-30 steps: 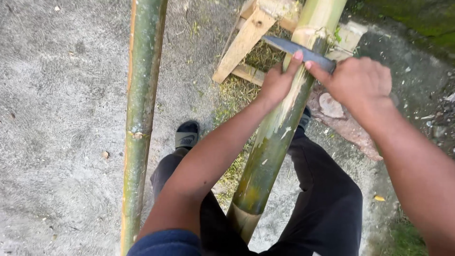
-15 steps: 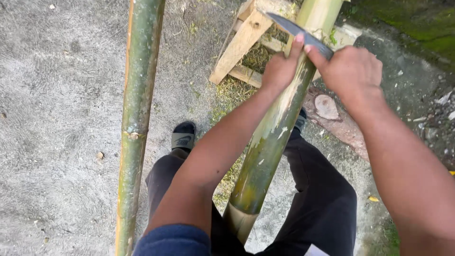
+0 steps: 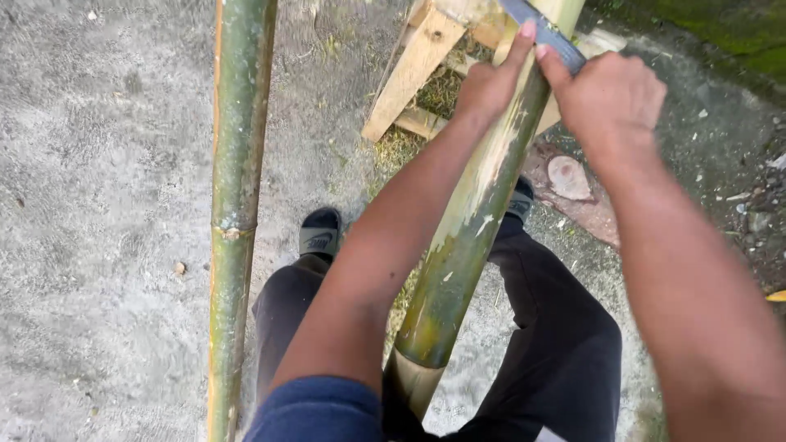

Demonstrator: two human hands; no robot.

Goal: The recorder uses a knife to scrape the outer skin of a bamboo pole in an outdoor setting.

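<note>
Head view looking down. Thick green bamboo pole with a pale scraped strip (image 3: 471, 221) slants from between the person's legs up toward the top of the frame, its upper end out of view. Flat grey metal blade (image 3: 544, 33) lies across the upper part of this pole, partly cut off by the top edge. Left hand (image 3: 491, 78) sits on the left side of the pole, fingers curled together, the fingertip touching the blade's back edge from below. Right hand (image 3: 610, 102) is closed in a fist over the blade's right end; handle hidden inside the fist, forefinger tip on the blade. Both forearms reach forward, blue sleeve (image 3: 315, 409) on the left arm. Second, thinner green bamboo pole with a dark node ring (image 3: 237, 205) stands left, well apart from the hands, running top to bottom. Light wooden trestle frame (image 3: 417, 61) stands behind the scraped pole, green shavings under it. Black trousers (image 3: 557, 344) straddle the pole; black slipper (image 3: 319, 233) on grey concrete ground (image 3: 98, 205). Flat pale stone (image 3: 569, 176) lies right of the pole near the other foot.
</note>
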